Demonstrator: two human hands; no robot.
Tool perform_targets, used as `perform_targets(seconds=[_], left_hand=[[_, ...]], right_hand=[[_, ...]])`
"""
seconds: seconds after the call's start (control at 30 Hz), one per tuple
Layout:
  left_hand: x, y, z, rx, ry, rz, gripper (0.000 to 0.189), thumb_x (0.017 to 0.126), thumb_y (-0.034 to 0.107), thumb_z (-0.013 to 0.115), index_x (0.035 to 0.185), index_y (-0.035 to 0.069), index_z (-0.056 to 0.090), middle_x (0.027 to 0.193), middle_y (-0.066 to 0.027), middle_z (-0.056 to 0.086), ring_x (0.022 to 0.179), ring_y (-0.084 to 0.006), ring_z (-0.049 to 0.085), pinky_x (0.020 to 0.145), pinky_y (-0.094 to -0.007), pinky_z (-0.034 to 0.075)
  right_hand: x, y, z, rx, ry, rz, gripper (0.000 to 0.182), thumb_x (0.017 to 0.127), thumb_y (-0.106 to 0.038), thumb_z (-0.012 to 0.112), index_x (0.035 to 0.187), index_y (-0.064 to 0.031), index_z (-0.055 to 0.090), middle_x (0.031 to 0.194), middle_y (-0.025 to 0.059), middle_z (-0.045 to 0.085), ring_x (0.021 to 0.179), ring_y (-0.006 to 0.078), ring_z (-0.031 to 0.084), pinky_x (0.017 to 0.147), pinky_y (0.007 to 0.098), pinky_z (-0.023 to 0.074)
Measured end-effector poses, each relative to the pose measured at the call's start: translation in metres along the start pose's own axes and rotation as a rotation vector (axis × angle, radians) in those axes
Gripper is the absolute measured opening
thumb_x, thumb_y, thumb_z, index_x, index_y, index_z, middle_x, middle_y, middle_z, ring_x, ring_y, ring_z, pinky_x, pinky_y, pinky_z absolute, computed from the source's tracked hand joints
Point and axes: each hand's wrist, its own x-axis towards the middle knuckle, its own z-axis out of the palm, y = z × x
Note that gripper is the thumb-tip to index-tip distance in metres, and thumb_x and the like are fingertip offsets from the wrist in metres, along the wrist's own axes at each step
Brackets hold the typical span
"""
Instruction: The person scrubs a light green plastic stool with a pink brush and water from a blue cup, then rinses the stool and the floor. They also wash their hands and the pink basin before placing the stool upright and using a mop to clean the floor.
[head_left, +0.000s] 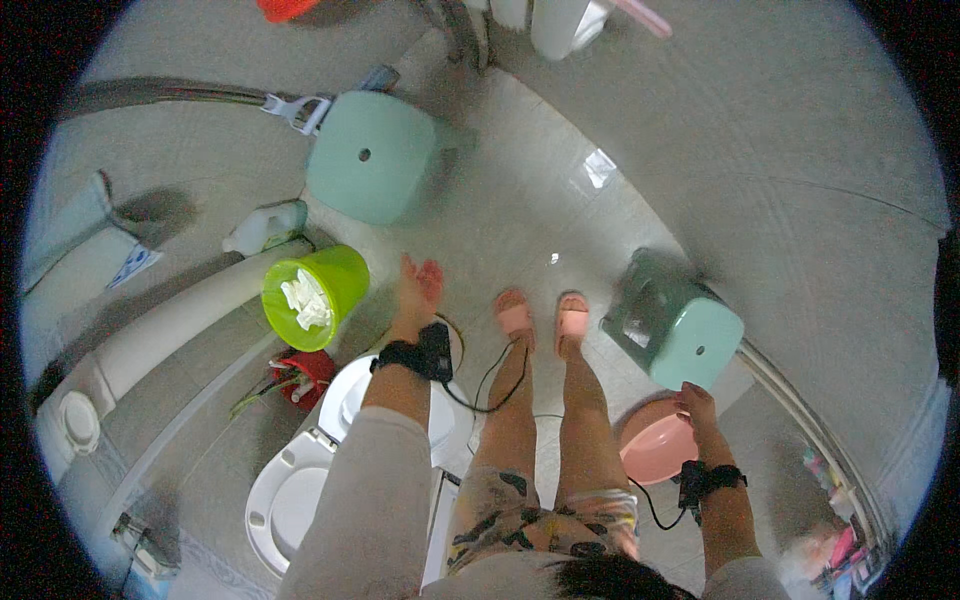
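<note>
My left hand (422, 285) hangs in the air with its fingers a little apart and nothing in them. Nearest to it stands a lime-green wastebasket (349, 289) holding crumpled white paper (307, 300). On the other side, my right hand (698, 407) is at the near edge of a mint-green plastic stool (686, 356), its fingers bent. Below that hand is a pink plastic basin (660, 450), partly covered by it. Whether the fingers grip the stool's edge or the basin's rim cannot be told. Both wrists carry strapped black devices.
A white toilet (289, 510) with its lid raised is at my left. Beyond the wastebasket are a translucent jug (268, 226) and a second mint stool (375, 154). A red container (304, 379) sits beside the toilet. A black cable (495, 409) hangs before my legs.
</note>
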Motion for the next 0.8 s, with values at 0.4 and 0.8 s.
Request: perform_targets(seconds=[0.4, 0.8], left_hand=[[0.135, 0.113, 0.031, 0.404, -0.271, 0.435, 0.065, 0.079, 0.047, 0.055, 0.126, 0.008, 0.034, 0.121, -0.0074, 0.044, 0.111, -0.0228, 0.042, 0.093, -0.0378, 0.033], [0.053, -0.118, 0.010, 0.300, -0.213, 0.232, 0.069, 0.075, 0.050, 0.059, 0.127, 0.016, 0.028, 0.125, -0.0056, 0.039, 0.110, -0.0236, 0.040, 0.089, -0.0376, 0.036]], right_hand=[[0.135, 0.059, -0.015, -0.020, 0.264, 0.126, 0.069, 0.078, -0.046, 0.056, 0.133, -0.0159, 0.026, 0.108, 0.0085, 0.053, 0.079, 0.0194, 0.056, 0.055, 0.0310, 0.0401], [0.126, 0.028, -0.010, 0.103, 0.088, 0.076, 0.079, 0.074, -0.053, 0.058, 0.134, -0.0145, 0.023, 0.117, 0.0087, 0.045, 0.091, 0.0210, 0.051, 0.077, 0.0394, 0.0387]])
